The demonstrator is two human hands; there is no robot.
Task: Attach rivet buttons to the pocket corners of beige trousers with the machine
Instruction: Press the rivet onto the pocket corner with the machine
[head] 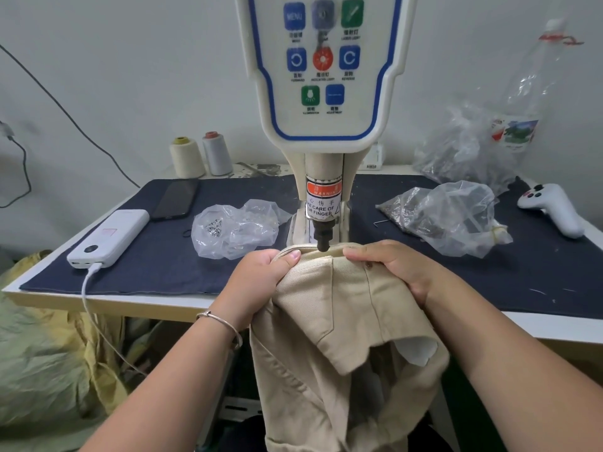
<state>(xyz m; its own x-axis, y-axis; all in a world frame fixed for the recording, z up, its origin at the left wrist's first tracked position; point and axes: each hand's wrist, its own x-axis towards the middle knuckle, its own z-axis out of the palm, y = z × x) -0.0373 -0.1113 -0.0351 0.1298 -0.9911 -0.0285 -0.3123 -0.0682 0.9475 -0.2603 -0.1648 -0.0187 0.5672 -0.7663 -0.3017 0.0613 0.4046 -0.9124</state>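
While 2 hands grip trousers, punch above

Both hands in curled grip

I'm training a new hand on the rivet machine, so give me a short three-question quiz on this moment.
1. True or false: both hands grip the beige trousers under the machine's punch.
2. Which lies nearest the left hand? A) white controller B) clear bag of rivets C) thread cones
3. Fill in: a rivet already set in the trousers shows beside the ____ hand.

Key
1. True: the left hand and right hand each pinch the fabric edge, either side of the punch.
2. B: the clear bag of rivets.
3. Right: the rivet sits by its thumb.
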